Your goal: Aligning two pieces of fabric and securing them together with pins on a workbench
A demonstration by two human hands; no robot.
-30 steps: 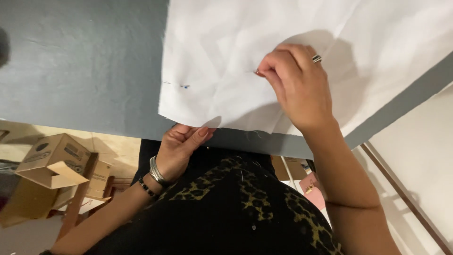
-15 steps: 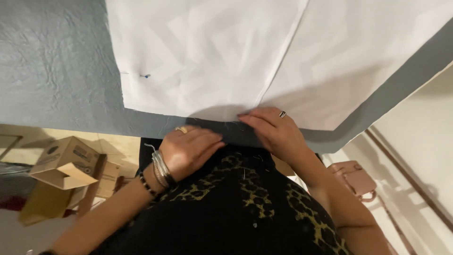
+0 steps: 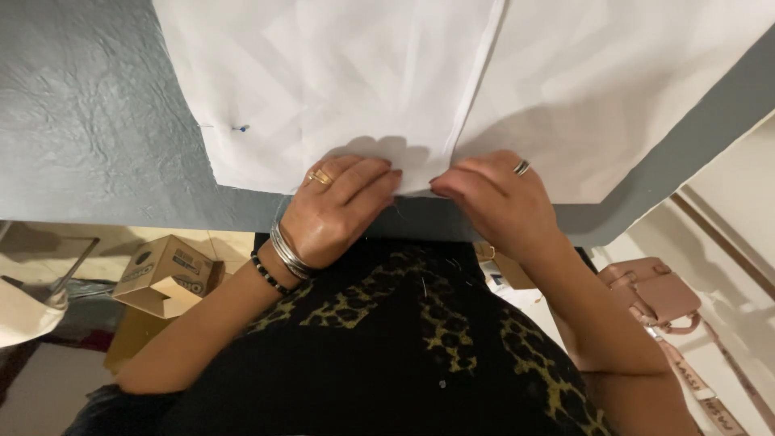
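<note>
White sheets of paper or fabric lie on a grey table, overlapping along a fold line that runs up from the near edge. My left hand, with rings and silver bangles, pinches the near edge of the white sheet. My right hand, with a ring, pinches the same edge right beside it, fingertips almost touching. A blue-headed pin sticks in the sheet's left edge.
On the floor at the left stands an open cardboard box, with a metal frame and dark items beside it. A pink handbag with a strap lies on the floor at the right. The table's front edge runs just below my hands.
My right hand came down from the middle of the sheet to its near edge. My left hand rose from under the table edge onto the sheet. The view shifted, so the sheet sits further right.
</note>
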